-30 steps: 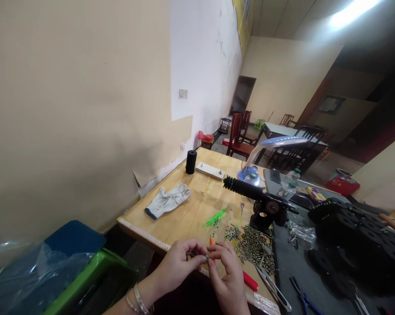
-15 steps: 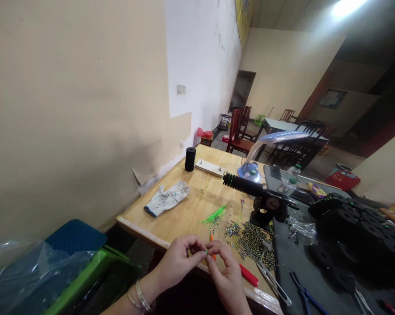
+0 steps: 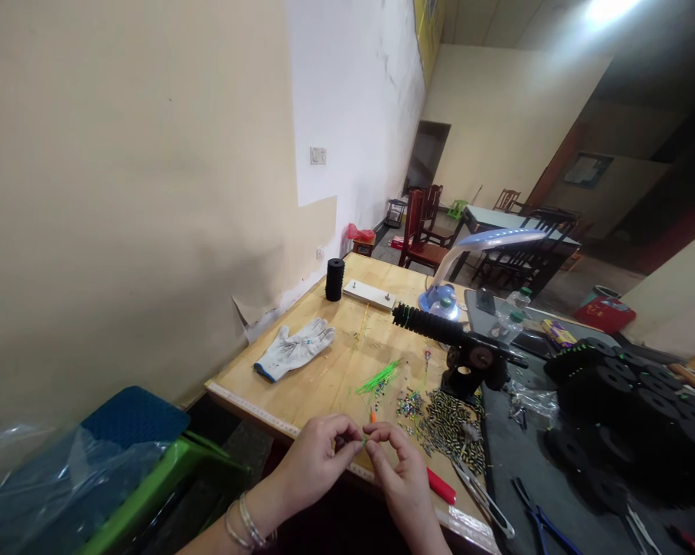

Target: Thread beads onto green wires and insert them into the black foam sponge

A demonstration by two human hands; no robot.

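My left hand (image 3: 320, 455) and my right hand (image 3: 398, 479) meet at the table's near edge, fingertips pinched. A tiny green piece (image 3: 364, 442) shows between the fingertips; its exact kind is too small to make out. An orange-tipped tool (image 3: 373, 416) lies just beyond them, partly hidden by the right hand. Past it are a bundle of thin bright green strands (image 3: 379, 376) and a scatter of small colourful beads (image 3: 410, 404). A large heap of dark and gold small pieces (image 3: 448, 424) lies right of the beads. Beside my right hand is a red handle (image 3: 441, 486).
Right of the heap stand a black clamp holding a ribbed rod (image 3: 434, 324) and a blue lamp (image 3: 438, 299). Scissors-like tweezers (image 3: 486, 497) and blue pliers (image 3: 535, 516) lie near right. A white glove (image 3: 294, 351) is at left, a black ribbed cylinder (image 3: 335, 280) behind.
My hands stay together at nearly the same spot, with the right fingers shifted slightly. The orange tool is now more covered by the right hand.
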